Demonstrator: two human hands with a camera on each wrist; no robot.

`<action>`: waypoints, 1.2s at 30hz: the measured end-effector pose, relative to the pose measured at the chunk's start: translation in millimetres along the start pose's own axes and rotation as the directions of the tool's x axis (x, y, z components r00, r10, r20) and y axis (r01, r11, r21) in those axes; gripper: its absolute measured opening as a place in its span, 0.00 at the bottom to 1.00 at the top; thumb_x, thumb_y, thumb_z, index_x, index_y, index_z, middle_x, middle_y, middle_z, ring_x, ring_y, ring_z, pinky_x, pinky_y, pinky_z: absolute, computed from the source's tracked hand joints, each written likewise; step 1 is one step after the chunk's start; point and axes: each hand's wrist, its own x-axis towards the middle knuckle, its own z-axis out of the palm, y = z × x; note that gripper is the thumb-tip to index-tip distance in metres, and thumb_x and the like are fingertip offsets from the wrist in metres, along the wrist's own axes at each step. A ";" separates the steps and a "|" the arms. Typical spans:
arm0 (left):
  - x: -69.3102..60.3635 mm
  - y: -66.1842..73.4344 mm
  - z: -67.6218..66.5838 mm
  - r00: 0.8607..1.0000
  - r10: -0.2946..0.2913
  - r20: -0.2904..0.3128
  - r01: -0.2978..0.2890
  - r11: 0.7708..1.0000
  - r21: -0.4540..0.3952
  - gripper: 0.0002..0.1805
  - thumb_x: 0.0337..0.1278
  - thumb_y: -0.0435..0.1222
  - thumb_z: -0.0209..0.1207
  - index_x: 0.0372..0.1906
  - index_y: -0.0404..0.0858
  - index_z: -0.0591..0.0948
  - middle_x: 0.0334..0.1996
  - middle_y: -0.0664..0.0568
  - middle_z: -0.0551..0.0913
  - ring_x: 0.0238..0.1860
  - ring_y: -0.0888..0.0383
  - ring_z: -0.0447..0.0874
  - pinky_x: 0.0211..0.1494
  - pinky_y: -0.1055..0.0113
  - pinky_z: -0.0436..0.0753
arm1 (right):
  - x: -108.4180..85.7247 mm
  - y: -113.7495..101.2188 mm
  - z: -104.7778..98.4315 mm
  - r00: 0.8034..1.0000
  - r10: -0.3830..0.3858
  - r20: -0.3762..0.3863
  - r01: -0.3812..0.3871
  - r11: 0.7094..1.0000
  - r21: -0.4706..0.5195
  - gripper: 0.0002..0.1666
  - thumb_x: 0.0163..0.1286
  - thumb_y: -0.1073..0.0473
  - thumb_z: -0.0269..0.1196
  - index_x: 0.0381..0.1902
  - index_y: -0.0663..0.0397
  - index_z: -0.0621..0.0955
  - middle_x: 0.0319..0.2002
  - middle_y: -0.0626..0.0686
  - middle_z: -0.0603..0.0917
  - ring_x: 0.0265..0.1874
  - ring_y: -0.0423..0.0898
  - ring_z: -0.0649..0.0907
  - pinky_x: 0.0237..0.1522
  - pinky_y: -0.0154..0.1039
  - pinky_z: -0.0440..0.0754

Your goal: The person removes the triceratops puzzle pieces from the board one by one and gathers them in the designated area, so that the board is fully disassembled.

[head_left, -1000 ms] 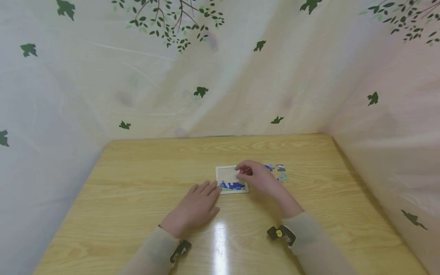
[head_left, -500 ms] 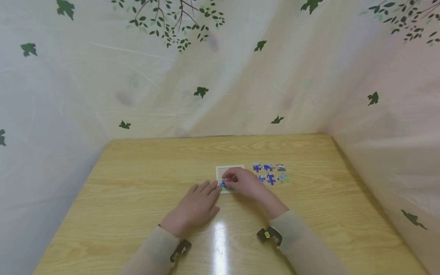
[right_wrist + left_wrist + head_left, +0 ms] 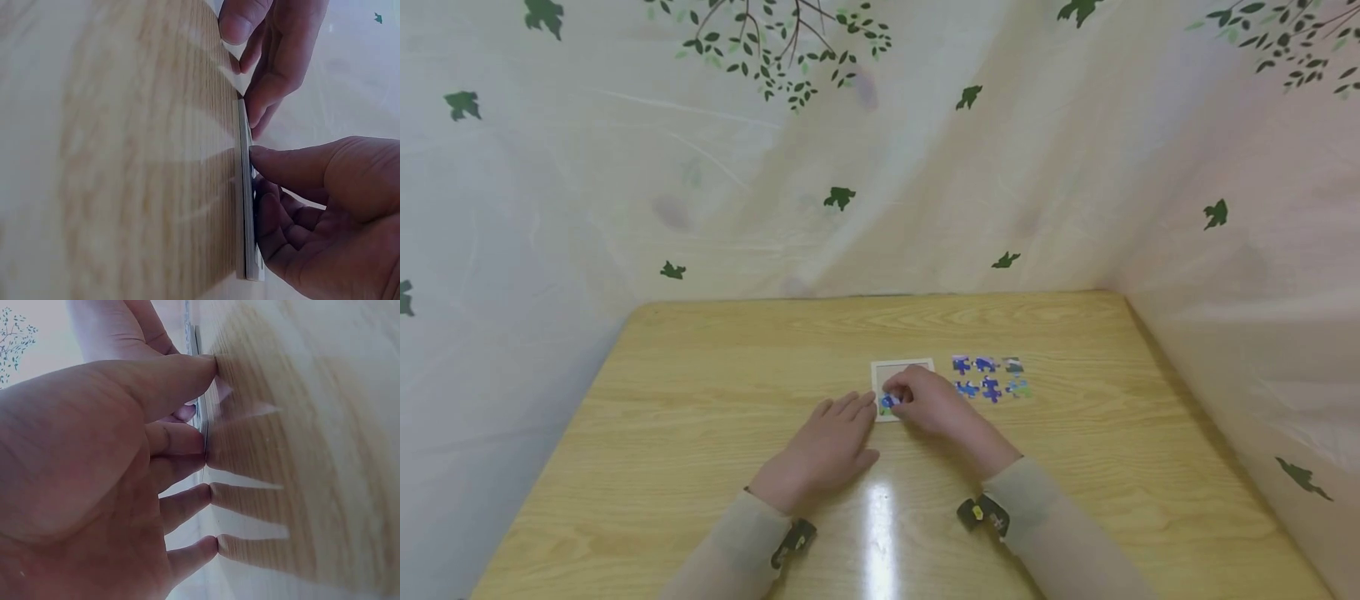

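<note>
My left hand lies flat on the table with fingers spread, its fingertips at the left edge of a small white puzzle frame. My right hand is over the frame, thumb and fingers pinching a blue jigsaw piece at the lower left inside it. In the right wrist view, the thumb and curled fingers of the right hand meet at the upper face of the thin frame. The left wrist view shows the left fingertips touching the table. My right hand hides much of the frame's lower right.
Several loose jigsaw pieces, blue, purple and green, lie in two rows right of the frame. The wooden table meets a pale leaf-printed cloth at the back and sides.
My right hand has moved left and down to the frame's lower left, uncovering the loose pieces. There it now pinches a blue piece, which has shifted slightly. My left hand has stayed nearly still.
</note>
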 end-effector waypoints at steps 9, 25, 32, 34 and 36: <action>-0.2 -0.2 2.5 1.000 0.009 -0.011 -0.009 1.000 0.018 0.40 0.86 0.54 0.56 0.86 0.33 0.65 0.87 0.43 0.60 0.87 0.40 0.57 0.87 0.38 0.57 | -1.1 -0.9 0.6 1.000 0.013 -0.009 -0.013 1.000 0.016 0.18 0.70 0.68 0.75 0.56 0.54 0.88 0.40 0.47 0.83 0.41 0.45 0.82 0.48 0.45 0.86; 1.2 1.1 2.0 1.000 -0.010 0.011 0.010 1.000 0.006 0.39 0.86 0.53 0.55 0.86 0.34 0.65 0.88 0.44 0.59 0.87 0.41 0.56 0.88 0.38 0.56 | -2.3 6.8 0.6 0.999 0.030 -0.027 -0.025 0.983 0.182 0.09 0.79 0.65 0.68 0.53 0.48 0.85 0.44 0.46 0.86 0.47 0.46 0.85 0.55 0.48 0.88; 0.9 1.3 1.8 1.000 -0.009 0.012 0.009 1.000 0.018 0.39 0.86 0.54 0.55 0.86 0.35 0.66 0.88 0.45 0.60 0.87 0.41 0.56 0.88 0.39 0.57 | -5.9 13.7 -11.8 0.996 0.049 -0.077 -0.021 0.942 0.334 0.08 0.81 0.61 0.68 0.54 0.50 0.85 0.47 0.49 0.87 0.47 0.48 0.84 0.53 0.47 0.87; 0.9 1.7 1.5 1.000 -0.014 0.014 0.013 1.000 0.015 0.39 0.86 0.54 0.55 0.86 0.35 0.66 0.88 0.45 0.59 0.87 0.41 0.56 0.88 0.39 0.56 | -9.5 14.5 -18.5 0.994 0.055 -0.094 -0.019 0.938 0.345 0.08 0.81 0.60 0.68 0.55 0.50 0.85 0.48 0.50 0.87 0.47 0.49 0.84 0.52 0.47 0.87; 0.8 2.0 0.9 1.000 -0.016 0.015 0.016 1.000 0.013 0.39 0.86 0.54 0.55 0.86 0.35 0.65 0.88 0.45 0.59 0.87 0.41 0.56 0.88 0.40 0.56 | -14.3 15.3 -25.5 0.993 0.062 -0.101 -0.024 0.941 0.338 0.09 0.82 0.60 0.68 0.56 0.50 0.85 0.48 0.50 0.87 0.48 0.49 0.84 0.52 0.47 0.87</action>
